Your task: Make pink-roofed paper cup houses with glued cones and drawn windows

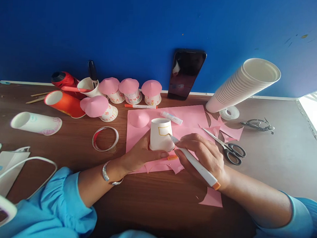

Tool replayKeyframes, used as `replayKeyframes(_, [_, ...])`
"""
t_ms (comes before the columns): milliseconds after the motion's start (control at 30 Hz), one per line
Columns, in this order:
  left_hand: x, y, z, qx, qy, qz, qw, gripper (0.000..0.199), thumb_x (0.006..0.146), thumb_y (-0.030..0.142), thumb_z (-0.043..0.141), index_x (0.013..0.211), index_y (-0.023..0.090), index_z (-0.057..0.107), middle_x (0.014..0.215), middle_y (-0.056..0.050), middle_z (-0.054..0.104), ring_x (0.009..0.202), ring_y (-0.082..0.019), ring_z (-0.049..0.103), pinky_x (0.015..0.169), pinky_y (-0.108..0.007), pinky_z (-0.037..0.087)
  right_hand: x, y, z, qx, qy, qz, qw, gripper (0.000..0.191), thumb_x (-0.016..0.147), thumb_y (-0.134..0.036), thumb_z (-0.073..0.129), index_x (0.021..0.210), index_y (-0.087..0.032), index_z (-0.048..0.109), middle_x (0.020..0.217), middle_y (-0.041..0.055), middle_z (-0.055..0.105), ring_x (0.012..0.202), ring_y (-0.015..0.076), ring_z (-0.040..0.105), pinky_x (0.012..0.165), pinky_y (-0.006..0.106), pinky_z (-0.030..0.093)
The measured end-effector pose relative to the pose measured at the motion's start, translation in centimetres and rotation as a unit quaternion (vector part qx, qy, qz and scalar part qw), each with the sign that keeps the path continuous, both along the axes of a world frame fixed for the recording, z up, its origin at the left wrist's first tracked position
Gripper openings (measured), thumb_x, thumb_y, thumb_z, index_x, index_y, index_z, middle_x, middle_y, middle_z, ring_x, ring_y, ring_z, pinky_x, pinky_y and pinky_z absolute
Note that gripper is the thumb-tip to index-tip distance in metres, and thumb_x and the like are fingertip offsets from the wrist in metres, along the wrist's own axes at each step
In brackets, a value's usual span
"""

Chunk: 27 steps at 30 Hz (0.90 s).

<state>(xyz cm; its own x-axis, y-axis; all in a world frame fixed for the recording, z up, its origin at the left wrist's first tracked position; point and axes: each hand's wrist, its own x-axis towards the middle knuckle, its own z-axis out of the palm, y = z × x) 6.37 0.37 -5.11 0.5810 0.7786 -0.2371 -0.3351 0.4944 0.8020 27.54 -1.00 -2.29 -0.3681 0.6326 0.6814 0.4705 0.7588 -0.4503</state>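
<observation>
My left hand (143, 154) grips an upside-down white paper cup (161, 133) that stands on a pink paper sheet (192, 120). An orange outline is drawn on the cup's side. My right hand (204, 155) holds a white marker with an orange end (195, 163), its tip touching the cup at the drawn line. A pink paper cone (139, 119) lies on the sheet just left of the cup. A glue stick (171, 117) rests on the sheet behind the cup.
Scissors (229, 147) lie right of my right hand among pink scraps. A tilted stack of white cups (240, 87), a tape roll (229, 112) and a phone (186, 74) stand at the back. Several pink-capped cups (130, 90), an orange cup (64, 103) and a clear ring (105, 138) are at the left.
</observation>
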Motion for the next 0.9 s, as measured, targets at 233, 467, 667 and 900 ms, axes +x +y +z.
replayKeyframes(233, [-0.04, 0.07, 0.07, -0.013, -0.015, -0.007, 1.000, 0.042, 0.078, 0.022, 0.088, 0.115, 0.024, 0.070, 0.108, -0.005, 0.070, 0.105, -0.024, 0.067, 0.093, -0.044, 0.062, 0.06, 0.24, 0.07, 0.001, -0.001, -0.009, 1.000, 0.014, 0.095, -0.011, 0.065, 0.108, -0.018, 0.064, 0.084, 0.0050, 0.071, 0.073, 0.0183, 0.071, 0.064, 0.030, 0.061])
replayKeyframes(467, [-0.06, 0.14, 0.26, -0.013, -0.010, -0.018, 1.000, 0.041, 0.079, 0.025, 0.088, 0.114, 0.023, 0.068, 0.103, -0.003, 0.066, 0.101, -0.020, 0.064, 0.095, -0.043, 0.061, 0.04, 0.34, 0.21, -0.002, 0.000, -0.016, 1.000, 0.013, 0.095, -0.011, 0.065, 0.105, -0.018, 0.063, 0.083, 0.0044, 0.071, 0.073, 0.0181, 0.072, 0.065, 0.030, 0.061])
replayKeyframes(667, [-0.19, 0.07, 0.25, -0.016, 0.005, -0.026, 1.000, 0.043, 0.079, 0.028, 0.088, 0.116, 0.024, 0.067, 0.108, -0.003, 0.068, 0.111, -0.025, 0.064, 0.101, -0.049, 0.058, 0.30, 0.31, 0.56, -0.028, 0.018, -0.017, 0.999, 0.013, 0.095, -0.011, 0.063, 0.104, -0.020, 0.062, 0.085, 0.0048, 0.072, 0.074, 0.0178, 0.072, 0.066, 0.030, 0.061])
replayKeyframes(900, [-0.24, 0.07, 0.13, -0.032, -0.007, -0.032, 0.999, 0.048, 0.079, 0.025, 0.088, 0.120, 0.021, 0.064, 0.112, -0.007, 0.068, 0.114, -0.027, 0.064, 0.108, -0.058, 0.053, 0.33, 0.46, 0.50, -0.056, 0.039, -0.014, 0.998, 0.013, 0.096, -0.011, 0.063, 0.104, -0.020, 0.062, 0.086, 0.0047, 0.072, 0.076, 0.0177, 0.072, 0.068, 0.030, 0.062])
